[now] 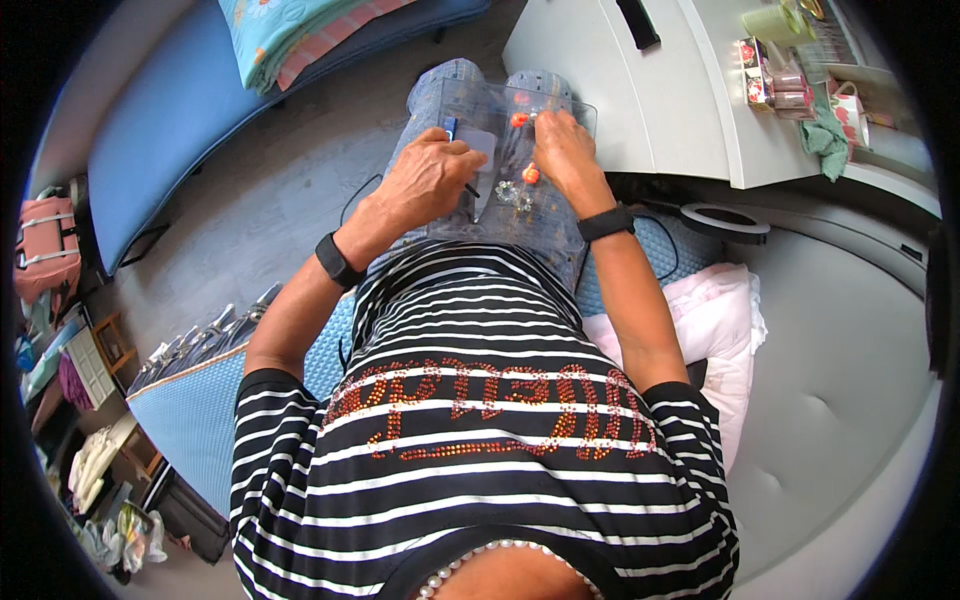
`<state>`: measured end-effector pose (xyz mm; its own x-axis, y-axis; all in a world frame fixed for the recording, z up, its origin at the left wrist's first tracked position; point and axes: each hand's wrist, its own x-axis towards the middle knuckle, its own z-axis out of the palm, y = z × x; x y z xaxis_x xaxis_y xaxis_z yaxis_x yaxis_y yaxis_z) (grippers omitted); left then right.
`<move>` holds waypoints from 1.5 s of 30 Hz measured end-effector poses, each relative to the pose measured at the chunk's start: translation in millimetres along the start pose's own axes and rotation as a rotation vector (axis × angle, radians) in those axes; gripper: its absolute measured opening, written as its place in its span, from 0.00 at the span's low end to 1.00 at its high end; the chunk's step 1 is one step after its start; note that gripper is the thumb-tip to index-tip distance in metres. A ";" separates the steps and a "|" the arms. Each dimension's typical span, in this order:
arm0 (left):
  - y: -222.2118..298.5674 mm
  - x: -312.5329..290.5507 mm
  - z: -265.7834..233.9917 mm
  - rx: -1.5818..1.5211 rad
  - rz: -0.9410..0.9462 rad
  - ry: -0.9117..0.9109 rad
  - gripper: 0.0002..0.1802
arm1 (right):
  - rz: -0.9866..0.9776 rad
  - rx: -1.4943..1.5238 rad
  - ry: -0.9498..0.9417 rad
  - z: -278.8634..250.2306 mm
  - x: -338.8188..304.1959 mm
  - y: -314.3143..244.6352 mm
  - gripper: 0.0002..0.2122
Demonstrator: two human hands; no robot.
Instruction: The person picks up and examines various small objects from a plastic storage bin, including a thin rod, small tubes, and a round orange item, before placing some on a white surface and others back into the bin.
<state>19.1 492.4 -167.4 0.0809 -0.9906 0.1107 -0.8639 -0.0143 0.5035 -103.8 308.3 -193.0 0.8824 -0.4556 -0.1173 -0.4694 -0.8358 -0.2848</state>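
A clear plastic tray [487, 97] lies across my lap. Over its left half is my left hand [428, 172], fingers curled closed; what they hold is too small to make out. A thin dark rod-like piece [472, 189] shows by its fingertips, and a pale translucent rectangular piece [478, 145] lies beyond them. Over the tray's right side my right hand [567, 152] is closed in a pinch, its contents hidden. Close to these fingers sits a small orange piece [519, 119]; another orange piece [531, 174] lies nearer me. Several clear beads [514, 196] are heaped beside it.
A small blue item [451, 127] lies at the tray's far left. On the left stands a blue padded bench [160, 130] with a folded quilt [285, 35]. A white cabinet [620, 95] rises at the far right, near a ring-shaped lamp [725, 222]. Pink bedding [715, 320] lies by my right arm.
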 end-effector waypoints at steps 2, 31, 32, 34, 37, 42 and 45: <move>-1.7 -1.9 3.0 -0.024 0.032 0.089 0.13 | 0.111 -0.107 -0.092 2.2 6.3 0.5 0.07; 30.4 36.9 -33.7 -0.659 -0.301 0.101 0.24 | 0.193 1.318 -0.220 -109.8 -49.5 -25.7 0.13; 32.5 41.1 -34.3 -0.706 -0.204 0.142 0.26 | 0.184 1.333 -0.199 -119.4 -53.5 -25.9 0.13; 43.2 51.2 -40.8 -0.774 -0.072 0.137 0.34 | 0.202 1.292 -0.119 -134.7 -63.2 -24.1 0.12; 69.7 70.0 -53.1 -0.800 0.103 0.182 0.41 | 0.219 1.261 0.055 -154.7 -79.2 -18.5 0.10; 109.6 102.1 -61.3 -0.603 0.263 0.186 0.44 | 0.231 1.051 0.505 -187.4 -97.4 10.2 0.09; 123.0 120.1 -55.3 -0.393 0.294 0.230 0.43 | 0.274 0.983 0.538 -204.1 -97.3 40.0 0.08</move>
<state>-49.9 379.2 -44.8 0.0085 -0.8893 0.4573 -0.6192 0.3544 0.7007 -214.9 256.6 1.2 0.5156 -0.8545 0.0637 -0.2073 -0.1965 -0.9583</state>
